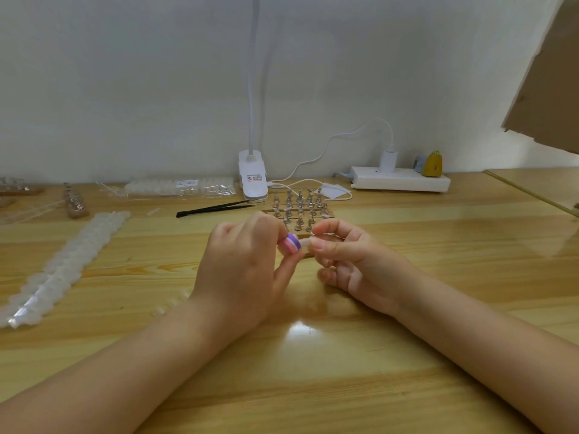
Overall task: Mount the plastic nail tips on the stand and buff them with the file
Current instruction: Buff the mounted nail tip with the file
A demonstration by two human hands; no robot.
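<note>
Two hands meet at the middle of the wooden table (407, 355); your left hand (241, 270) has its fingers curled round the file (291, 243), a small block striped purple, pink and white; your right hand (354, 264) pinches a pale nail tip (308, 242) between thumb and forefinger, touching the file's end; just behind them sits the stand (299, 208) with its rows of metal pegs; black tweezers (216, 208) lie left of it; strips of clear tips (69, 264) run along the table's left side.
</note>
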